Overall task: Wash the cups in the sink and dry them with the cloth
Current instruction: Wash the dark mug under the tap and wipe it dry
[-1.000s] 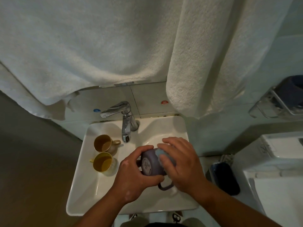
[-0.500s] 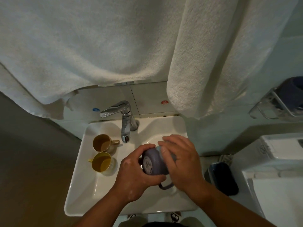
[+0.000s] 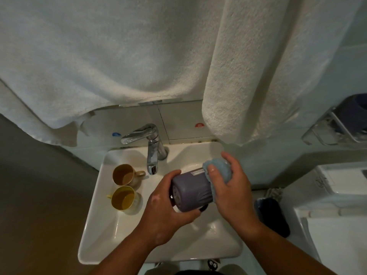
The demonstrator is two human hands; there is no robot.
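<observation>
Purple cup: on its side over the sink, gripped at its base by the left hand; mouth hidden. Blue cloth: clutched by the right hand against the cup's far end, largely covered. Two yellow cups: upright, sink's left.

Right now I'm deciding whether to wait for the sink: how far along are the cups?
Nothing looks finished yet. In hand: the left hand holds the purple cup on its side over the sink, while the right hand works the blue cloth at its open end. Left: two yellow cups stand upright by the tap, untouched.
</observation>
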